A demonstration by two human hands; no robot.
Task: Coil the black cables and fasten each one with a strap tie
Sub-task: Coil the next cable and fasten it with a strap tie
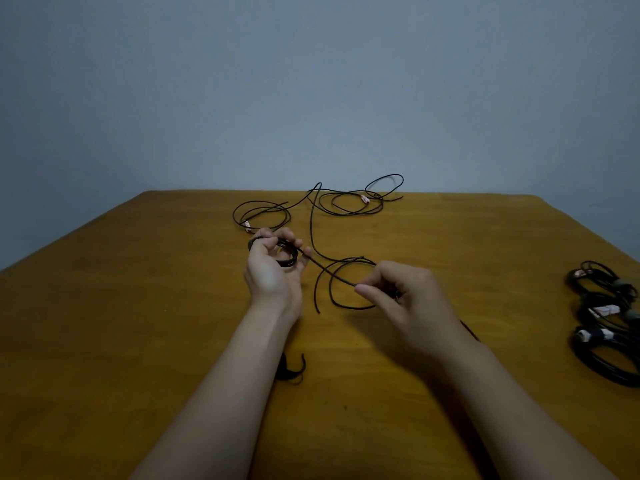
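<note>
My left hand (pixel 273 265) grips a small coil (pixel 286 256) of thin black cable, with fingers curled round its loops. From the coil the black cable (pixel 330 273) runs right to my right hand (pixel 401 299), which pinches it between thumb and fingertips. Loose loops of that cable lie on the wooden table (pixel 138 306) between my hands and trail toward the far edge. A second loose black cable (pixel 263 213) lies in rough loops behind my left hand. A small black strap tie (pixel 294 370) rests beside my left forearm.
Three coiled, fastened black cables (pixel 606 327) are stacked along the table's right edge. More tangled cable loops (pixel 360 200) spread over the far middle edge near the grey wall. Bare wood fills the left side and the front.
</note>
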